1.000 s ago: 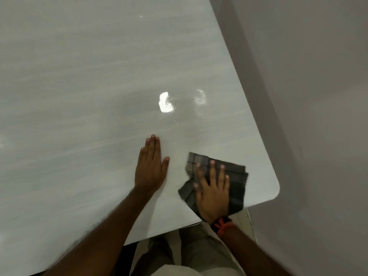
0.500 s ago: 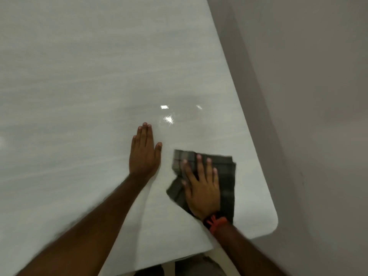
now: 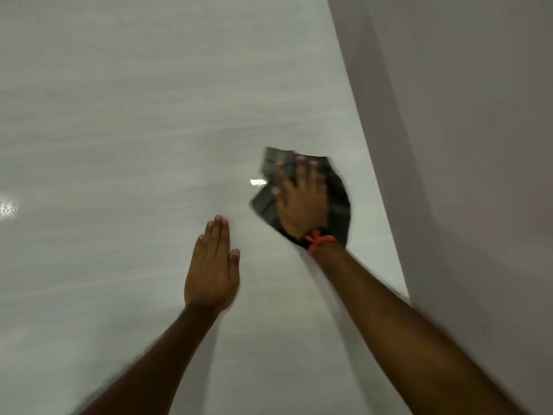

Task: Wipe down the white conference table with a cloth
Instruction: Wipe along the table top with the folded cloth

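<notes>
I look down on the white table (image 3: pixel 119 115), which fills the left and the middle of the frame; its right edge runs as a slanted line from the top centre down to the lower right. The cloth (image 3: pixel 339 205) is dark grey with a faint check pattern. It lies on the table a little right of the centre of the frame, near this right edge but not over it. The right hand (image 3: pixel 302 202) lies flat on top of the cloth, palm down, with the fingers straight and a little spread, so it presses the cloth and does not grip it. The cloth shows around the hand on the left, above the fingertips and on the right, and its outline is blurred. On the right wrist there is an orange band (image 3: pixel 318 239). The left hand (image 3: pixel 212 271) is lower and to the left of the cloth, apart from it, palm down on the bare table, with the fingers straight and close together and the thumb beside them; it holds nothing. A small bright reflection (image 3: pixel 258 182) sits on the table just left of the cloth, and another one (image 3: pixel 7 208) is at the left edge of the frame. To the right of the table I see a plain grey surface (image 3: pixel 463 145); I cannot tell if it is floor or wall.
</notes>
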A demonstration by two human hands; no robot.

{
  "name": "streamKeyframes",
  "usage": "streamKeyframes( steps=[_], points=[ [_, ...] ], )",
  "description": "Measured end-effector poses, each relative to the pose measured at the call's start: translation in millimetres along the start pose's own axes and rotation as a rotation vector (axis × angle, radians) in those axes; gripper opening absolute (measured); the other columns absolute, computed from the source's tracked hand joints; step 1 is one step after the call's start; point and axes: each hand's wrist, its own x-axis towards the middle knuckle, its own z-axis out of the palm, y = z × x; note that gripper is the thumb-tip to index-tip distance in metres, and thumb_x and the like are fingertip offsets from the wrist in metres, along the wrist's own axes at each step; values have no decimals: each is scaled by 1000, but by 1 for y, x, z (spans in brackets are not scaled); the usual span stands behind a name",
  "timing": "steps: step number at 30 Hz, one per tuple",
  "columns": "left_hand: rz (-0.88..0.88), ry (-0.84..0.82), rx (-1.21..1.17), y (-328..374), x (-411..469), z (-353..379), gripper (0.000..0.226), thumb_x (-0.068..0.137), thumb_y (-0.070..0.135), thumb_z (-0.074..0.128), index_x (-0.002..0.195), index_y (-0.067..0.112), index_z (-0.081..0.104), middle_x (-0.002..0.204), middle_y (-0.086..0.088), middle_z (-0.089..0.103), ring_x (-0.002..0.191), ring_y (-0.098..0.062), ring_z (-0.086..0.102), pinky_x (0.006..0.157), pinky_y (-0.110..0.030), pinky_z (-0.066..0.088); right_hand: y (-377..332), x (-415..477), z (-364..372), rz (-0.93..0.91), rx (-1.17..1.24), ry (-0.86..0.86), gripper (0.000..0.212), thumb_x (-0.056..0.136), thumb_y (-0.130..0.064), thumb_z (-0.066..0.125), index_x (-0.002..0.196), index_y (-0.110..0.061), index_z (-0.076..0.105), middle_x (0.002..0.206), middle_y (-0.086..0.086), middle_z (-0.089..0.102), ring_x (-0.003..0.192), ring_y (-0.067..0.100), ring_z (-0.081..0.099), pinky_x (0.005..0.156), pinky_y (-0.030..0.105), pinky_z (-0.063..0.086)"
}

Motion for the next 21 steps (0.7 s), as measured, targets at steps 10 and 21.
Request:
streamKeyframes(
  steps=[10,21],
  points=[
    [-23,-7,-35,0,1,-3,59,105,33,27,159,10,20,167,-2,18,155,-13,9,126,-31,10,48,107,-25,142,-72,-36,55,104,-54,29,158,-44,20,170,-2,8,156,32,2,115,73,6],
    [-31,-33,-3,0,0,-2,59,104,33,29,156,6,26,165,-9,22,155,-17,11,126,-38,15,-63,-12,18,-273,-15,-179,60,103,-56,26,159,-43,10,170,4,0,156,34,-1,112,67,24]
  ],
)
